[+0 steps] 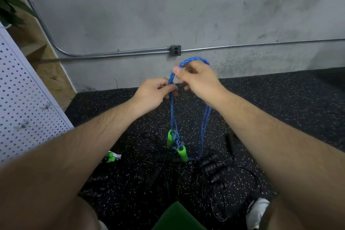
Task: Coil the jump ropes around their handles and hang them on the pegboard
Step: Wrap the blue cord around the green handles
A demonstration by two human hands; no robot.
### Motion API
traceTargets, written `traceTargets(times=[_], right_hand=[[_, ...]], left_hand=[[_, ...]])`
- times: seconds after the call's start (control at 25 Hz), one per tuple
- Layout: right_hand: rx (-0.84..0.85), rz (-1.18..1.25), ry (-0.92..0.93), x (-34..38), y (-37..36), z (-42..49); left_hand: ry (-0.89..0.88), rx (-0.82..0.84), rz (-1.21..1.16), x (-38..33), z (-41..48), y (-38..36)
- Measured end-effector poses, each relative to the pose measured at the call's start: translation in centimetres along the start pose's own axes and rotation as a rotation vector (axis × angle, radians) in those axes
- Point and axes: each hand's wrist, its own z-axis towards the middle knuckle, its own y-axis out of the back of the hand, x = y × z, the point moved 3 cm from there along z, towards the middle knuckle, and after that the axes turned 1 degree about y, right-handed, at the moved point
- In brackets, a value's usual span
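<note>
Both hands raised mid-air: right hand (197, 78) pinches blue rope (171, 110) loop's top, left hand (155, 93) grips strands below. Green handles (179, 147) dangle over floor. Gather strands evenly before wrapping handles.

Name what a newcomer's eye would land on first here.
The blue jump rope, held up at centre by the left hand and right hand, stands out. Its green handles hang below, near black ropes on the speckled floor; a white pegboard stands at left.
</note>
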Motion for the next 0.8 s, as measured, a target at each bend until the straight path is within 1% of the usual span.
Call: traceTargets(times=[0.12,0.2,0.28,0.36,0.44,0.52,0.56,0.6,0.68,0.72,0.8], right_hand=[[0.308,-0.189,-0.077,-2.3,-1.1,-1.0],[0.378,-0.242,-0.148,-3.9,-2.2,-1.4],[0.38,-0.289,-0.158,-5.0,-3.4,-1.6],[0.339,-0.323,-0.16,-5.5,-3.9,-1.5],[0.26,-0.364,-0.143,-5.1,-3.8,-1.0],[0.155,-0.378,-0.081,-3.7,-3.4,-0.4],[0.093,-0.376,-0.035,-2.8,-3.0,-0.1],[0.035,-0.352,-0.007,-1.8,-2.6,0.1],[-0.046,-0.211,0.004,-0.4,-2.0,0.2],[-0.069,-0.133,-0.001,0.0,-1.9,0.2],[-0.101,-0.079,0.023,0.4,-1.6,0.3]], left_hand=[[-0.065,-0.055,-0.063,-1.1,0.3,0.6],[-0.09,-0.096,-0.128,-1.8,0.4,0.8],[-0.106,-0.129,-0.22,-2.4,0.6,1.0],[-0.119,-0.135,-0.274,-2.4,0.7,1.1],[-0.099,-0.127,-0.26,-1.7,0.8,1.2],[-0.052,-0.045,-0.221,-0.5,0.6,1.2],[-0.021,0.039,-0.204,0.3,0.4,1.1],[0.011,0.134,-0.163,1.1,0.1,0.8],[0.051,0.294,-0.01,2.6,-0.3,0.3],[0.047,0.32,0.067,3.1,-0.4,0.0],[0.018,0.271,0.162,3.1,-0.3,-0.5]])
